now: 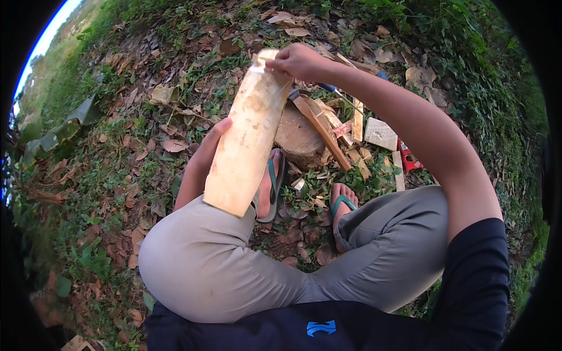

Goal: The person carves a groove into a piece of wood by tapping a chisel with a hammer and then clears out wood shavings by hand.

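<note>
A long pale wooden board point(243, 137) stands tilted in front of me, its lower end at my left knee. My left hand point(221, 130) grips it at the left edge, most of the fingers hidden behind the wood. Up at the board's narrow far end, my right hand point(295, 61) is closed, fingertips pinched against the wood by a whitish patch. Whether they pinch the wood itself or something small, I cannot make out. Just beyond the board, a tree stump point(298, 137) carries a hammer-like tool with a wooden handle point(322, 131) and a dark metal head.
A blue-handled tool point(329, 88) with a metal shaft lies below my right forearm. Several wood offcuts, a pale wooden block point(380, 133) and a red object point(410, 157) lie right of the stump. My sandalled feet point(341, 205) rest among dry leaves and low green plants.
</note>
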The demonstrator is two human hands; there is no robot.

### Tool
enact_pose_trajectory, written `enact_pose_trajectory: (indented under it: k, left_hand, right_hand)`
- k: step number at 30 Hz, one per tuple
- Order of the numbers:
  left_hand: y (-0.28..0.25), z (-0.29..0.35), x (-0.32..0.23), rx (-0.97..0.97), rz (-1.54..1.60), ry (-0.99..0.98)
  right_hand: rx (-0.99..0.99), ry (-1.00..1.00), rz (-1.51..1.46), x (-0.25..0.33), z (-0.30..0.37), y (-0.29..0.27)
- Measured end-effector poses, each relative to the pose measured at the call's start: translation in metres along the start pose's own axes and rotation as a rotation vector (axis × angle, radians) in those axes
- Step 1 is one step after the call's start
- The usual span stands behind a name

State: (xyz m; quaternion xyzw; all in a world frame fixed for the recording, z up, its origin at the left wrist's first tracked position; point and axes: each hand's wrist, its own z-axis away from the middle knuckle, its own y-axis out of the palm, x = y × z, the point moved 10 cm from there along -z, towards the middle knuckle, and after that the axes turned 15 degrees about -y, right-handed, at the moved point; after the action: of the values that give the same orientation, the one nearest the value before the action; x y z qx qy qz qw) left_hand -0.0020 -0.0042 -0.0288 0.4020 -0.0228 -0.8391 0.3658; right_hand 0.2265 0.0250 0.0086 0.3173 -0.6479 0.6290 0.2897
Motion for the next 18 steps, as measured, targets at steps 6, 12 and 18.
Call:
enact_pose_trajectory:
  k: [6, 12, 18]
  left_hand:
    - [-0.040, -0.056, 0.029, -0.230, -0.484, -0.105]
    - [-0.033, -0.069, 0.085, -0.022, -0.452, -0.190]
    - [0.008, -0.067, 0.139, 0.249, -0.720, -0.393]
  right_hand:
    - [-0.153, 0.025, 0.127, 0.020, -0.001, -0.015]
    - [-0.053, -0.111, 0.224, 0.061, 0.007, 0.025]
    - [0.223, -0.245, 0.337, 0.067, 0.037, 0.079]
